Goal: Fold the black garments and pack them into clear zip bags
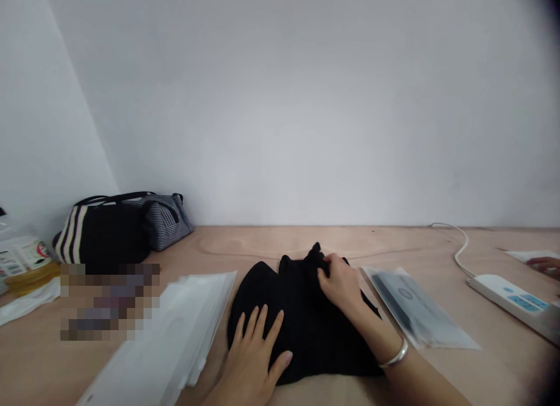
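A black piece of cloth, perhaps a garment [301, 336], lies spread on the wooden table in front of me. Flat on its left part rests my left hand [256, 350], fingers spread. My right hand [341, 280], with a silver bangle at the wrist, pinches a bunched fold at the cloth's far edge. To the right of the cloth lies a frosted plastic bag [422, 310] with something dark folded inside. Left of it is a stack of similar frosted bags [161, 336].
A white power strip [511, 301] with a cable lies at the right, near another person's hand [545, 263]. Back left stand a black bag with white stripes [105, 237] and a striped bag [168, 222]. A bottle of yellow liquid [26, 263] is at far left. One patch is pixelated.
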The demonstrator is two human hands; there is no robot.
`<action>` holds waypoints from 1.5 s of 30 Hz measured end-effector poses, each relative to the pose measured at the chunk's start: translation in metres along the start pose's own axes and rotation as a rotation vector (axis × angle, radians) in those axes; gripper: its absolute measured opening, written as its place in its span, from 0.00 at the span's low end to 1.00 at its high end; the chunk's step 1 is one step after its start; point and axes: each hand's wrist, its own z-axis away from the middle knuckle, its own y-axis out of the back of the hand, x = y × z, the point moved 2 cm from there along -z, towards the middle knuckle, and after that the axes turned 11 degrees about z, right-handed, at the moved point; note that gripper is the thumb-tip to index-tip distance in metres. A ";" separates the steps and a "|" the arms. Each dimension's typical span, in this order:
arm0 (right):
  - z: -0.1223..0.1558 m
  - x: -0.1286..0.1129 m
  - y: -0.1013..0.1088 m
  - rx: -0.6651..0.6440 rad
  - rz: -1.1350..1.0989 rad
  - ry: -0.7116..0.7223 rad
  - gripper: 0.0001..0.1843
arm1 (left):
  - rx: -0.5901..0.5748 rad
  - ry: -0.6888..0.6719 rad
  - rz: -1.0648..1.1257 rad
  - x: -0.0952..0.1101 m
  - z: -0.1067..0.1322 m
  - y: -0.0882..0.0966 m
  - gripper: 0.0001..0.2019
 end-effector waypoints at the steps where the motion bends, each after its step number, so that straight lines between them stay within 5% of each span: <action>1: 0.001 -0.010 0.000 0.013 -0.083 0.079 0.15 | 0.001 0.000 -0.001 0.000 0.000 -0.001 0.28; 5: -0.004 -0.019 -0.007 -0.059 -0.171 0.239 0.17 | 0.002 0.007 -0.010 -0.001 -0.001 -0.002 0.29; 12: -0.014 0.049 -0.035 -0.290 0.067 0.283 0.17 | 0.002 0.014 -0.018 -0.002 -0.002 -0.003 0.31; 19: 0.001 0.061 -0.051 -0.332 0.127 0.386 0.25 | 0.007 0.025 -0.004 -0.002 -0.002 -0.004 0.30; 22: 0.001 0.059 -0.046 -0.295 0.118 0.385 0.24 | 0.027 0.043 -0.006 0.004 -0.004 0.002 0.29; 27: 0.006 0.051 -0.015 -0.284 0.003 0.493 0.19 | 0.014 -0.138 0.014 0.030 -0.031 0.012 0.23; 33: 0.023 0.050 0.002 -0.429 0.061 0.650 0.31 | -0.011 -0.105 -0.018 0.047 -0.077 -0.002 0.26; 36: 0.027 0.053 -0.006 -0.412 0.150 0.668 0.36 | 0.026 -0.047 -0.039 0.041 -0.083 0.002 0.32; 41: 0.023 0.058 -0.014 -0.289 0.248 0.629 0.31 | 0.174 0.091 -0.126 0.010 -0.069 0.030 0.34; 45: 0.027 0.063 -0.006 -0.321 0.290 0.603 0.29 | 0.111 0.286 -0.231 -0.017 -0.054 0.042 0.34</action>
